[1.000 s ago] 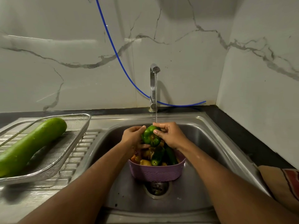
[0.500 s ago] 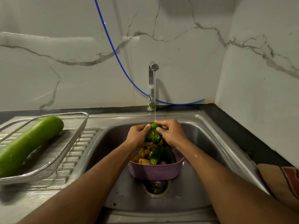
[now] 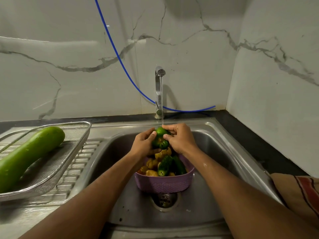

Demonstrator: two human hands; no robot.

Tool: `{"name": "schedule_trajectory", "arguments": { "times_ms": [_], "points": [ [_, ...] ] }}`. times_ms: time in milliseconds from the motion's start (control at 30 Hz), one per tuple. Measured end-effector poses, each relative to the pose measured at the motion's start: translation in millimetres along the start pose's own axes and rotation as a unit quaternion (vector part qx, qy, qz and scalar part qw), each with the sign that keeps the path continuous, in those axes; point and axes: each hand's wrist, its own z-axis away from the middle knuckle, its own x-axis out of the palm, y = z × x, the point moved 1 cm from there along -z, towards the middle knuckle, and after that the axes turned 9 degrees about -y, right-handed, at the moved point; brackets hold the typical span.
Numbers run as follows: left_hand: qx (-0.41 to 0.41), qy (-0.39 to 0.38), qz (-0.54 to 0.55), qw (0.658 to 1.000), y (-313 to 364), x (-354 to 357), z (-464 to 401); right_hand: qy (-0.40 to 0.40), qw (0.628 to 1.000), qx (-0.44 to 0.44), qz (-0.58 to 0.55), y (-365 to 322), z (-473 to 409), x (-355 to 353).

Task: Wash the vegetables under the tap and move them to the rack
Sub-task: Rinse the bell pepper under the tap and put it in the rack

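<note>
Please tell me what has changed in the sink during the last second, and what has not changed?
Both hands, left hand and right hand, keep hold of the green pepper and have turned it under the water stream. Nothing was released. The purple basket, the rack and the gourd stayed in place.

Sink [image 3: 229, 152] sat centre, tap [image 3: 159, 94] behind it at the wall. Basket [image 3: 164, 184] stood in the sink over the drain [image 3: 164, 200], vegetables in it. Both hands, left hand [image 3: 143, 145] and right hand [image 3: 181, 140], held a pepper [image 3: 160, 138] above the basket, under the tap. Rack [image 3: 57, 167] lay left on the drainboard, gourd [image 3: 25, 157] in it.
</note>
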Motion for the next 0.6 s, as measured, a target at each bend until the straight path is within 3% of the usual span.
{"name": "schedule_trajectory", "arguments": {
  "times_ms": [100,233,600],
  "points": [
    [-0.006,-0.005,0.033,0.999,-0.5,-0.6,0.8,-0.003,0.998,0.029,-0.062,4.2,-0.1,0.1],
    [-0.006,-0.021,0.084,0.996,2.7,1.8,1.1,0.053,0.982,0.050,-0.176,5.9,-0.2,2.5],
    [0.001,-0.032,0.099,0.995,5.4,4.9,1.3,0.010,0.941,0.106,-0.321,0.9,-0.9,11.0]
  ]
}}
